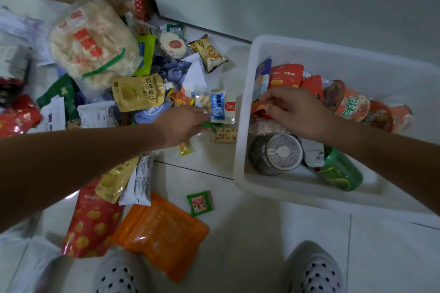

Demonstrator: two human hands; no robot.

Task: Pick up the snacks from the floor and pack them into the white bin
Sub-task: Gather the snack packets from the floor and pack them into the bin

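Pinching a small red packet just inside the left wall of the white bin, the right hand has only a fingertip hold — the packet could slip and fall outside the rim. The left hand curls round a green sachet over the floor pile. The red packet's long axis runs roughly left-to-right — free end toward the rim.

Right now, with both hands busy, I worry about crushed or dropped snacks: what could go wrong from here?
The left hand holds a small green wrapper by one end; it might slip on the way to the white bin. The right hand pinches a red packet among crowded packs, which could crumple it. The orange pouch lies near the slippers and may get stepped on.
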